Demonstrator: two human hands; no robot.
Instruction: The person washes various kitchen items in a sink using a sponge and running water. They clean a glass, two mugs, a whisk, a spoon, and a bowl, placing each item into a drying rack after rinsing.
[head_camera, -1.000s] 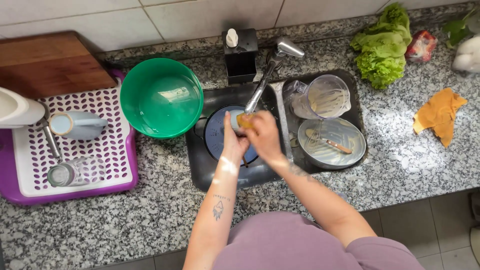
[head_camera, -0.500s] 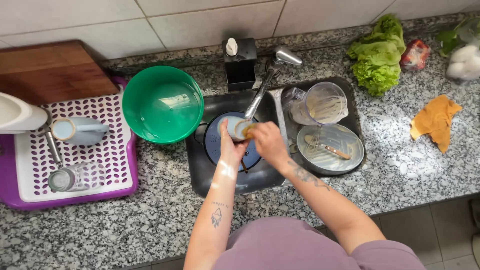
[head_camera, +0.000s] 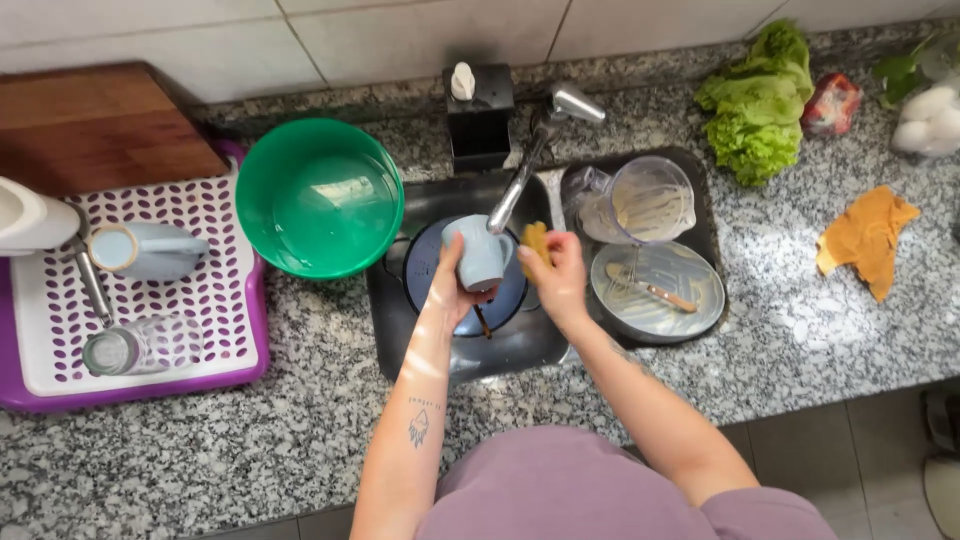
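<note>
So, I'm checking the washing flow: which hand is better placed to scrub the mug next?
Probably the right hand: it grips the yellow sponge right beside the light blue mug, while the left hand is occupied holding that mug under the tap.

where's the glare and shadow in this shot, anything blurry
Head view: sunlight dapples the granite counter and left forearm; soft glare on the green bowl and the plate; the sink basin sits in shadow; light blue mug and hands look sharp, no evident blur.

Single view from the camera on my head, looking straight down. The sink sits mid-frame at arm's length.
</note>
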